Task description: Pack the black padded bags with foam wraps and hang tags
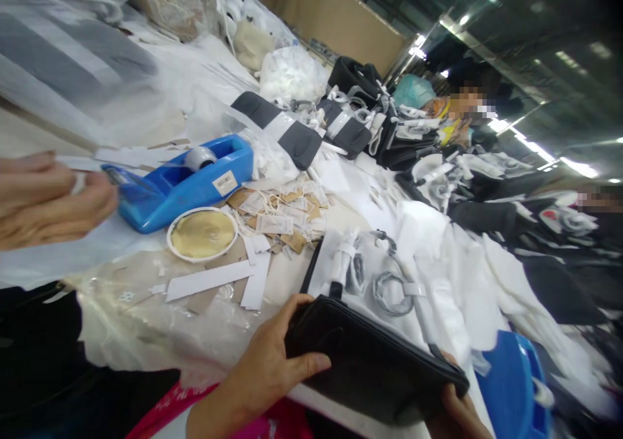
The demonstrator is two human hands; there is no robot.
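Black leatherette, smooth and softly padded, fills the person's grip: the pouch (370,361) rests with its near corner on the left hand (263,367), thumb and fingers spread wide and holding it from below, while the curled fingers of the right hand (457,413) hold the far edge, partly hidden. Just past the left fingertips, flat paper strips (209,280) lie on crinkled clear plastic sheeting (141,316), with string-tied paper tags (277,222) and a glossy blue tape dispenser (195,183) beyond them. Past the right fingers lie coiled grey cords (384,293). (Another person's hand (48,199) pinches a white strip at far left.) That open left hold could let the slick pouch slip, and a fall could scatter the light tags.
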